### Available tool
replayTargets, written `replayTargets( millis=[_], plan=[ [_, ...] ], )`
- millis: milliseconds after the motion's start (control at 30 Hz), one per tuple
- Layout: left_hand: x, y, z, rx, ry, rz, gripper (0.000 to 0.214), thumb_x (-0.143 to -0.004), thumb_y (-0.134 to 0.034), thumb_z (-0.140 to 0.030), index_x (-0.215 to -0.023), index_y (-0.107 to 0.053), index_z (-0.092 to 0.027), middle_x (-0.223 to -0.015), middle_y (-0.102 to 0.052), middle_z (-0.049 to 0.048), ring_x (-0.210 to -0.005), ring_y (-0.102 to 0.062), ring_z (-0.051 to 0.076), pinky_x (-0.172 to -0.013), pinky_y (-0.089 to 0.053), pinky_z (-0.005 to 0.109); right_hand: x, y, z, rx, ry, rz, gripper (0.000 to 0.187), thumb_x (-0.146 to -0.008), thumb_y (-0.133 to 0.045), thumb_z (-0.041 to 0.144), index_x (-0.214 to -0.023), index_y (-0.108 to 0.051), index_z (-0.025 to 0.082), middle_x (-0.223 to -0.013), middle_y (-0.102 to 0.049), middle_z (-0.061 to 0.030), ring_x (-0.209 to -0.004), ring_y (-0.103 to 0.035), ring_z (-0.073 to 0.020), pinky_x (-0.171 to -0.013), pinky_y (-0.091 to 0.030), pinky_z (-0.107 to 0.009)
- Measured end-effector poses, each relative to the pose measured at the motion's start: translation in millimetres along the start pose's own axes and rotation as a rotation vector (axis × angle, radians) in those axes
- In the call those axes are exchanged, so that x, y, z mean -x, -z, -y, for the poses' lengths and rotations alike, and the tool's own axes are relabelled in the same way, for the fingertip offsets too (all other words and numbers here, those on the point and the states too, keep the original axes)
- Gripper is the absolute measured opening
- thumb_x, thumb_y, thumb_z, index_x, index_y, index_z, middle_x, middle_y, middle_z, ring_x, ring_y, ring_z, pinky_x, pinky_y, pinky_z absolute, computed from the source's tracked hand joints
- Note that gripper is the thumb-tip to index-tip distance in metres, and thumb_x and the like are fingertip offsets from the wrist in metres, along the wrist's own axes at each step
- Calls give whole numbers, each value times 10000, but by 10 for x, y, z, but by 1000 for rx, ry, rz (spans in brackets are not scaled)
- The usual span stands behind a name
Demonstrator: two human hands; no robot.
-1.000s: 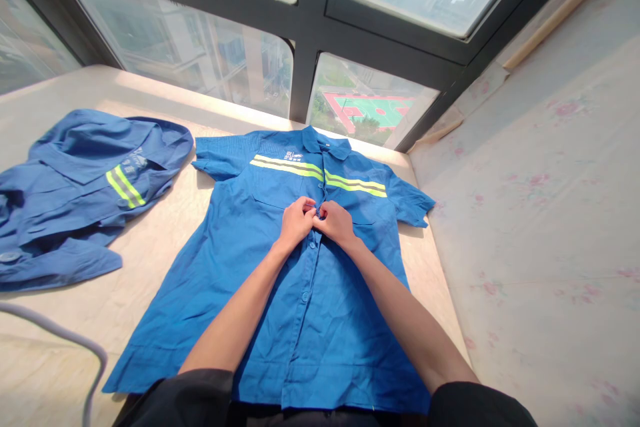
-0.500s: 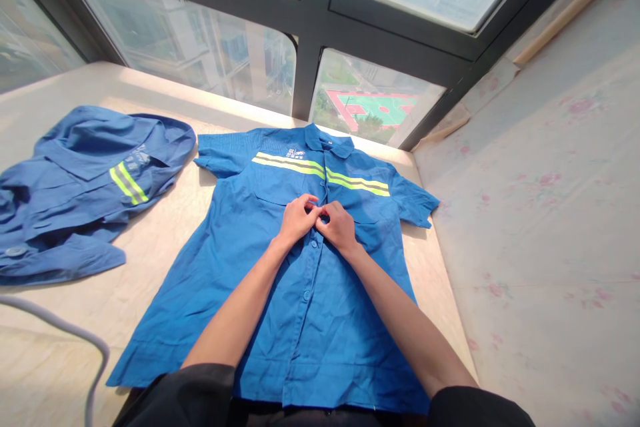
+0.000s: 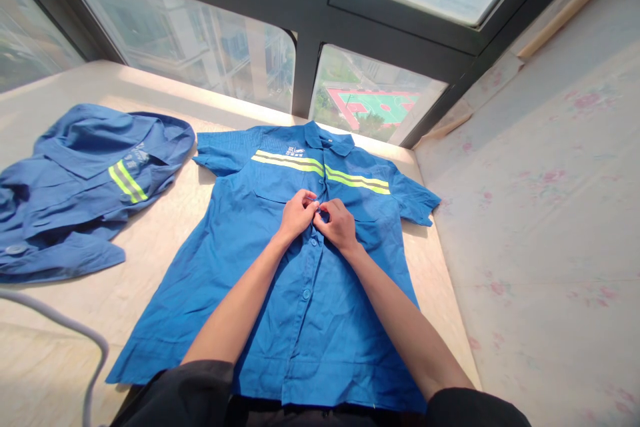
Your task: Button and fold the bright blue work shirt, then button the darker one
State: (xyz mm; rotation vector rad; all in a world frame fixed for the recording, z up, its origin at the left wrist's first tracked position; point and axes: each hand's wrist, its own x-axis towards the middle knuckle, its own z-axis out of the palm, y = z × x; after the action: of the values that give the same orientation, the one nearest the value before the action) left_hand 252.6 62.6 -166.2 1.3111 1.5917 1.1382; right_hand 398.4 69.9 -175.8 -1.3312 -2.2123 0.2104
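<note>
A blue short-sleeved work shirt (image 3: 210,280) lies spread out face up, collar toward the window, with a yellow and grey reflective stripe (image 3: 357,179) across its chest. My left hand (image 3: 300,210) and my right hand (image 3: 337,220) meet at the front placket, just below the stripe. Both are closed, thumbs and fingertips pinching the placket cloth between them. Any button at that spot is hidden by the fingers. Lower on the placket, two buttons show, one button (image 3: 307,294) well below my hands.
A second blue work garment (image 3: 75,193) lies crumpled at the left on the pale sill surface (image 3: 165,233). A grey cable or hose (image 3: 65,325) curves across the lower left. Dark window frames (image 3: 305,27) stand behind, and a flower-patterned wall (image 3: 540,240) borders the right.
My fingertips have shifted slightly at the placket, with the right thumb and fingers moving a little apart from their earlier curl. The shirt lies as before.
</note>
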Motion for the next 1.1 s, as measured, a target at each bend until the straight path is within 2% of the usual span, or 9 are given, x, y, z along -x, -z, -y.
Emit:
replayTargets(
  millis=[200,367,500,633,767,900,1000,1100],
  plan=[
    [-22,-23,51,14,-3,-11,100,-805,-599,-205,-905,-589,-203,-786,-683,-21,-740,-636,117,-713,-479,226,13,-21,10,43,11,11,146,-865,-545,286,-893,-646,185,-923,-636,-42,-835,-582,-130,-699,-395,-229],
    [-8,-24,35,36,2,-2,153,-812,-604,-216,-965,-603,-204,-759,-692,-22,-709,-636,118,-684,-474,224,11,-47,-5,52,-13,11,157,-869,-541,290,-883,-660,189,-923,-638,-42,-804,-574,-122,-684,-384,-229],
    [15,-14,13,34,-24,-49,185,-811,-639,-239,-990,-629,-194,-805,-714,-5,-754,-661,129,-725,-487,235,13,-25,-1,28,-29,11,183,-895,-534,302,-902,-675,186,-926,-647,-41,-753,-562,-109,-676,-386,-229],
    [26,-9,24,-113,-89,-84,154,-829,-640,-231,-980,-660,-206,-857,-720,15,-828,-659,153,-801,-497,268,3,20,14,9,-22,6,261,-957,-463,296,-896,-691,184,-902,-656,-52,-805,-583,-122,-715,-401,-234],
    [30,-16,43,-287,-147,-96,132,-867,-616,-248,-980,-682,-229,-927,-730,38,-923,-637,190,-870,-496,309,-22,49,28,-23,-57,-9,269,-971,-447,276,-938,-696,178,-918,-654,-69,-883,-592,-144,-775,-425,-243],
    [41,-10,30,-429,-209,-91,169,-894,-588,-269,-1019,-697,-236,-1004,-724,63,-995,-602,223,-931,-483,342,-51,53,0,-129,-102,-57,291,-980,-432,287,-941,-696,170,-909,-635,-74,-878,-578,-150,-814,-453,-254],
    [54,-6,17,-538,-243,-95,230,-905,-568,-282,-1085,-706,-244,-1141,-695,87,-1101,-575,257,-975,-462,385,-76,32,-72,-211,-147,-95,324,-984,-418,310,-1000,-709,166,-944,-630,-89,-920,-584,-165,-865,-476,-277],
    [74,-15,21,-627,-249,-85,280,-925,-526,-289,-1139,-706,-279,-1320,-621,104,-1279,-508,290,-1012,-437,445,-95,-8,-173,-176,-172,-94,336,-956,-458,313,-1112,-714,161,-1051,-630,-117,-1015,-579,-196,-958,-470,-329]
  ],
)
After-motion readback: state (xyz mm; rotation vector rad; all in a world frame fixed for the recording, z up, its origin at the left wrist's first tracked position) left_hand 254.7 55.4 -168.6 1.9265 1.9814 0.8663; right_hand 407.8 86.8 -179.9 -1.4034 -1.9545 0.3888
